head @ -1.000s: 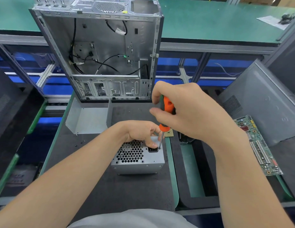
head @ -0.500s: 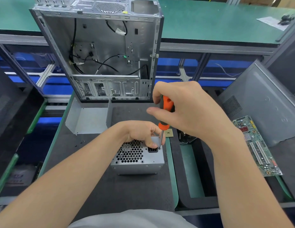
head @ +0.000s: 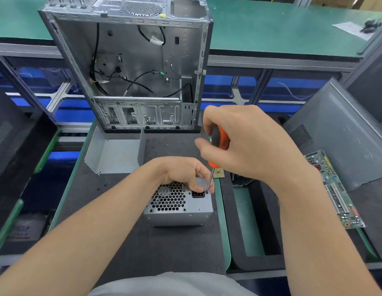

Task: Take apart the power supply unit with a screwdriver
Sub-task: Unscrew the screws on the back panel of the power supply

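A person's right hand (head: 247, 144) grips an orange-handled screwdriver (head: 217, 150), its tip set on a screw at the far right corner of the power supply (head: 179, 207), which sits on a dark mat (head: 143, 248) before an open PC case (head: 132, 67). The left hand (head: 181, 171) curls over the unit's far edge, holding it.

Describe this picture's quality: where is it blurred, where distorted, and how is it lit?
Head view: motion blur smears the right hand at its forefinger, by the screwdriver; the power supply unit is sharp. Head view: the wide lens splays the computer case and slants the green bench. Head view: light is even and soft, no hard shadows.
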Demonstrator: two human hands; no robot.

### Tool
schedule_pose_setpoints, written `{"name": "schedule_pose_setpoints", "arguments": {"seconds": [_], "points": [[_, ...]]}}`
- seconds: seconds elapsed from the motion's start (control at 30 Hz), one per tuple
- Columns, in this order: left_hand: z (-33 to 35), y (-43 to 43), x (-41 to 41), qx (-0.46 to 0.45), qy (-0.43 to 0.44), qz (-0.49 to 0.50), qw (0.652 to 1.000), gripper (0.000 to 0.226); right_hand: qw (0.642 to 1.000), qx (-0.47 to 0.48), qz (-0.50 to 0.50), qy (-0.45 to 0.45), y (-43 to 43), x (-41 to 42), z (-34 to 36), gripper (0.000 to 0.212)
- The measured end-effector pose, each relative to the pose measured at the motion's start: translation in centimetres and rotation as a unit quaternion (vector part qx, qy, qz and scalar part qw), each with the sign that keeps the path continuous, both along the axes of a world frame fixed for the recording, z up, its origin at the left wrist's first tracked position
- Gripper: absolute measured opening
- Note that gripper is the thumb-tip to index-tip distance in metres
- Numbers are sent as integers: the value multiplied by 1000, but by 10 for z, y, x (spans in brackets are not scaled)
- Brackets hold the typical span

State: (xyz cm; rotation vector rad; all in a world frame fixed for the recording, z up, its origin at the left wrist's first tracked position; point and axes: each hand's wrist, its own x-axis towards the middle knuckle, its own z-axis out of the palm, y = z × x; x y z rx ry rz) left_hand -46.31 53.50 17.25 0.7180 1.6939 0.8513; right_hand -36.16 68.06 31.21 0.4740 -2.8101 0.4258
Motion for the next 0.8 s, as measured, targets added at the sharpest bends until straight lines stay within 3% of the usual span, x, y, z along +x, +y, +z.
{"name": "schedule_pose_setpoints", "arguments": {"seconds": [0.1,0.23,0.47,0.6,0.67,0.8], "points": [[1,0,-1,3,3,-12,1000,37,1000,4,-6,3,-1,-4,0,29],[0,0,0,3,-8,-8,1000,34,999,-36,28,-24,2,-4,0,18],[-1,-1,1,17,-12,8,1000,31,993,-81,60,-69,2,2,3,41],[-5,-1,-2,16,-13,8,1000,32,998,-37,33,-26,-2,0,0,23],[-6,-1,-4,18,-14,-4,1000,34,1000,-14,13,-6,-3,-4,-2,25],[-8,-1,-4,27,-20,-11,999,33,998,-56,31,-20,1,-6,-4,20]]}}
